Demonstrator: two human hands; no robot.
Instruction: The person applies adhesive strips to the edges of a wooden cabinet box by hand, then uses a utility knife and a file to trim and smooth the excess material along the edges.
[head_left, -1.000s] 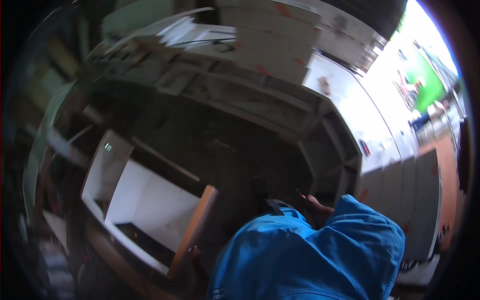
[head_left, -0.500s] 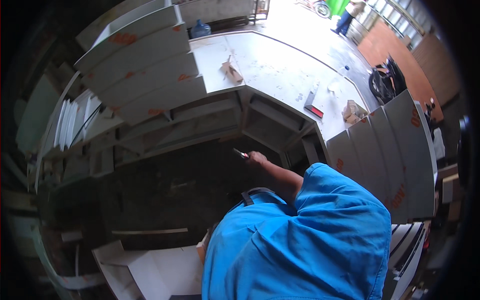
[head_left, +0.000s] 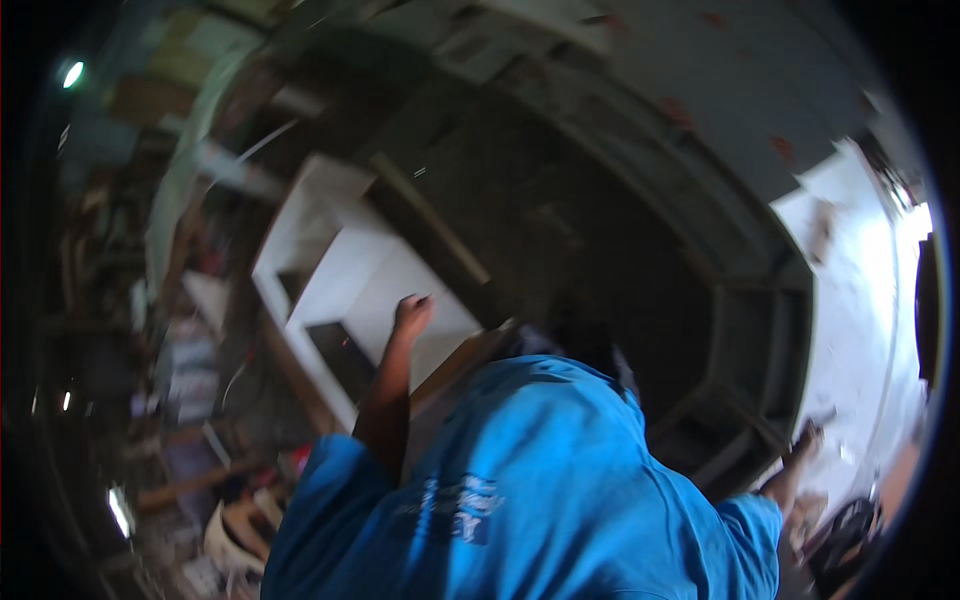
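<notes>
My left hand [head_left: 412,312] is raised in front of the open white cabinet box [head_left: 385,275], with its fingers curled together. A small dark spot shows at its fingertips, too blurred to name. Far to the right, my right hand [head_left: 808,437] reaches over the inner edge of the white countertop [head_left: 850,330]. A slim grey object [head_left: 824,414] lies right at its fingers. Motion blur hides whether the hand grips it or only touches it.
A long wooden strip [head_left: 432,218] lies beside the cabinet box. Open shelf compartments [head_left: 750,335] run under the countertop. A brownish wooden block [head_left: 822,232] rests on the counter's far part. Blurred clutter [head_left: 195,370] fills the left side.
The view has swung left, so the countertop now stands at the right. My left hand has come into view. My right hand, earlier holding a small metal-tipped tool over the dark floor, is now at the countertop.
</notes>
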